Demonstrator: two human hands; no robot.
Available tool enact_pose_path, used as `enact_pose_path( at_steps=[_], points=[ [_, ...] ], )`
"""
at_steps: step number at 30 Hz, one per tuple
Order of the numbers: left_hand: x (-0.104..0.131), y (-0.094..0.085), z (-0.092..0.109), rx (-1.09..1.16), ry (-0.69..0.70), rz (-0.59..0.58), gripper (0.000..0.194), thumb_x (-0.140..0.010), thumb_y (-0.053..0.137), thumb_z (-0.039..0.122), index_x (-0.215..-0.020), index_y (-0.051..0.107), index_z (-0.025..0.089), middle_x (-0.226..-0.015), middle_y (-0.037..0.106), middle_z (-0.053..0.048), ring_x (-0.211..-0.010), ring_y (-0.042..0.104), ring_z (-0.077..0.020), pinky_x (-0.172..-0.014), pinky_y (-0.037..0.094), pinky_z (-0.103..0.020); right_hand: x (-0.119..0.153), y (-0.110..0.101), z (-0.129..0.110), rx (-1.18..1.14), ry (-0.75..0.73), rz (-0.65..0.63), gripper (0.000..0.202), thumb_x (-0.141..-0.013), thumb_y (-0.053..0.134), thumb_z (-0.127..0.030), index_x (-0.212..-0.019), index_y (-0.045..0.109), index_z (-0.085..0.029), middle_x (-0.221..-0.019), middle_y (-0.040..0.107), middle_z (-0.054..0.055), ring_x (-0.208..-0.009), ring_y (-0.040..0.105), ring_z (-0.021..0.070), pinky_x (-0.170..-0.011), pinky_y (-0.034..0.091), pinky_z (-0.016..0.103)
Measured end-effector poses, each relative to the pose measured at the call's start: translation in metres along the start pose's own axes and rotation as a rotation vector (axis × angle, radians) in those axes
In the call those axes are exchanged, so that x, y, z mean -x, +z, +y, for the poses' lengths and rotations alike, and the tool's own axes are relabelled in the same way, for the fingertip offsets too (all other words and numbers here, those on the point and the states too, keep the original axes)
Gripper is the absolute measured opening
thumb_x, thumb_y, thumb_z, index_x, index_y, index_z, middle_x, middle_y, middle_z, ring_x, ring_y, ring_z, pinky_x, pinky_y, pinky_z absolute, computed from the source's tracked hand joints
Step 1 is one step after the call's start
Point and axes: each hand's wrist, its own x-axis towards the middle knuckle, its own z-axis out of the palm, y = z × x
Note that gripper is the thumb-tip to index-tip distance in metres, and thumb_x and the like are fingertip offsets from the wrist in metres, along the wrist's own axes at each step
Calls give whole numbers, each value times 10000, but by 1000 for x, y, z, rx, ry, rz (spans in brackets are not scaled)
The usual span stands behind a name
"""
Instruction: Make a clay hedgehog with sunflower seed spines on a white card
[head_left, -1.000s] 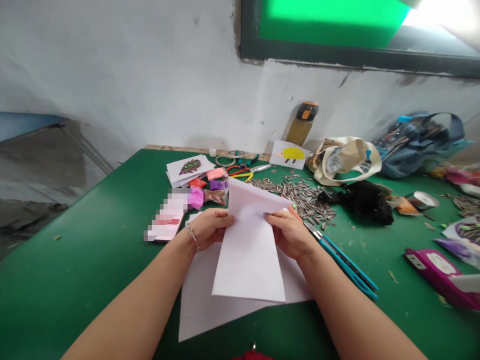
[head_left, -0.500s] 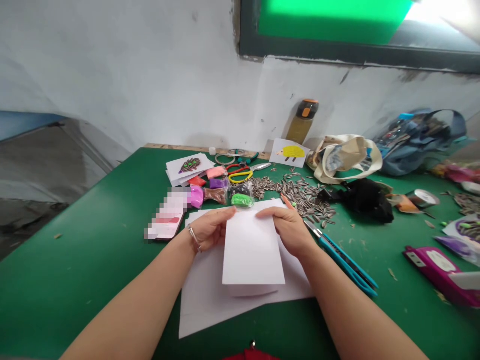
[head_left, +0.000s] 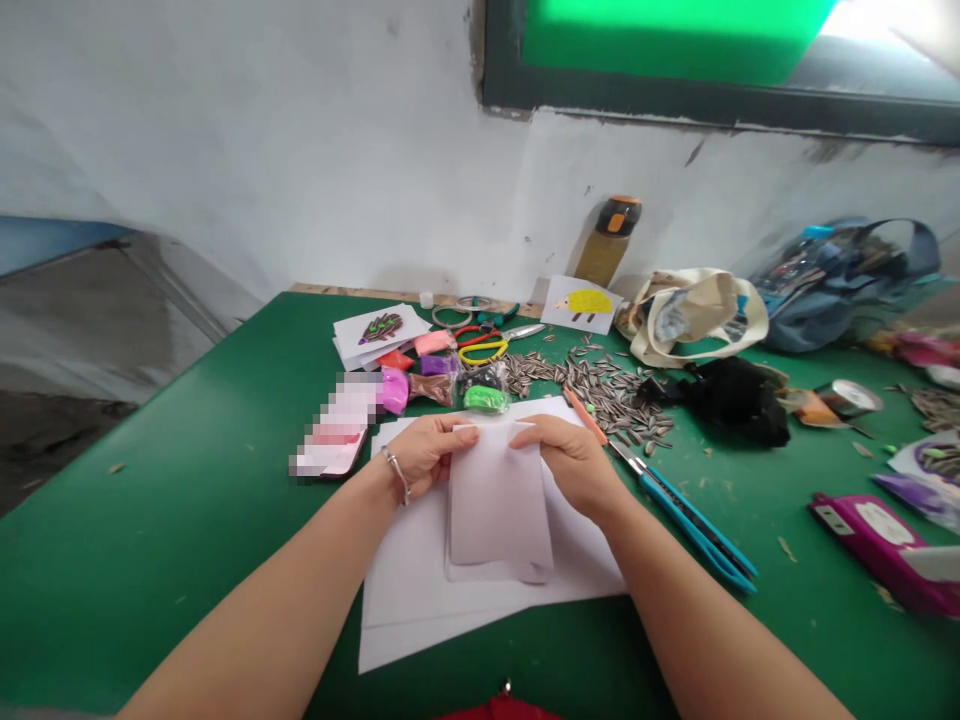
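Observation:
Between my two hands is a small stack of white paper (head_left: 499,505), its sheets slightly out of line at the lower edge. My left hand (head_left: 429,452) pinches the upper left corner, thumb on top. At the upper right corner my right hand (head_left: 566,455) grips the same paper with thumb and fingers. Larger white sheets (head_left: 405,600) lie beneath on the green table. Just beyond the paper sits a bright green clay packet (head_left: 486,399). A blue utility knife (head_left: 697,530) lies right of my right hand, near an orange tool (head_left: 585,415).
Sunflower seeds (head_left: 615,385) are scattered behind my right hand. Scissors (head_left: 484,350), clay packets (head_left: 431,388) and a phone (head_left: 337,430) lie to the left. A bottle (head_left: 606,240), a cream bag (head_left: 694,315) and a hedgehog picture (head_left: 581,303) stand at the back. A magenta case (head_left: 885,550) is far right.
The small paper in my hands has tilted: its face is now darker, its lower edge has pulled in from the right, and separate sheets show there. Both hands keep their grip.

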Motion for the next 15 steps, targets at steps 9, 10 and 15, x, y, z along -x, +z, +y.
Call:
enact_pose_path(
  at_steps=[9,10,15],
  points=[
    [-1,3,-2,20,41,48,306,-650,805,373,-750,658,123,-623,655,-35,-521,596,-134,-494,484,-238,3,1,0,108,-83,-8,333,-811,446,-147,-804,737,-309,-998,670,1,-954,603,200,-877,439,374],
    [-1,4,-2,20,44,53,298,-650,806,362,-750,657,125,-617,651,-30,-517,595,-133,-493,482,-238,3,2,0,131,-97,-16,340,-810,445,-143,-809,739,-316,-1001,670,-1,-956,605,203,-878,440,379],
    [-3,4,-3,38,88,113,280,-595,839,283,-718,650,116,-603,643,-15,-521,590,-119,-509,472,-222,4,5,0,140,-105,-8,350,-812,441,-144,-884,733,-322,-1026,670,0,-990,597,213,-908,424,389]
  ],
)
